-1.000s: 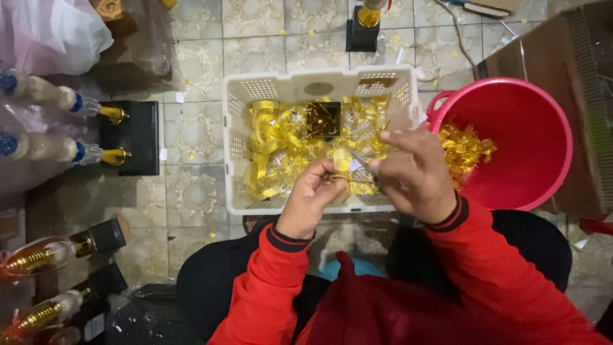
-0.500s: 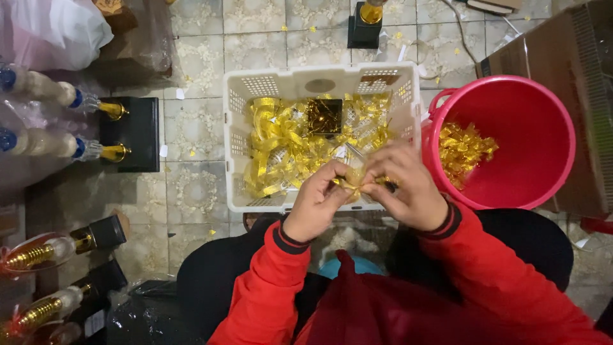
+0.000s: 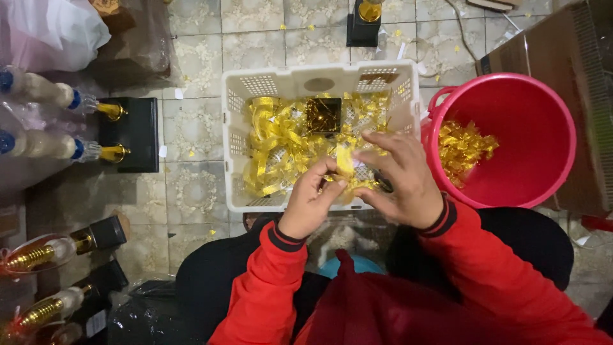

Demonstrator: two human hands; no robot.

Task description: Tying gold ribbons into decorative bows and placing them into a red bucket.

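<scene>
My left hand [image 3: 310, 201] pinches a short piece of gold ribbon [image 3: 345, 163] between thumb and fingertips, just above the near side of a white plastic basket [image 3: 319, 80]. My right hand [image 3: 402, 182] is beside it with fingers spread toward the ribbon. A dark tool [image 3: 384, 183] shows under its palm, mostly hidden. The basket holds a tangle of gold ribbon [image 3: 274, 140] and a small black square box [image 3: 324, 115]. Both sleeves are red with dark cuffs.
A red bucket [image 3: 543, 128] with folded gold pieces [image 3: 463, 150] stands right of the basket. Wrapped trophies on black bases [image 3: 131, 134] lie at the left, another base [image 3: 363, 29] is at the top, and a brown cardboard box [image 3: 575, 57] sits at the far right.
My right hand came back from the bucket side to meet my left hand over the basket. Both hands closed on the ribbon piece, then the right fingers spread apart.
</scene>
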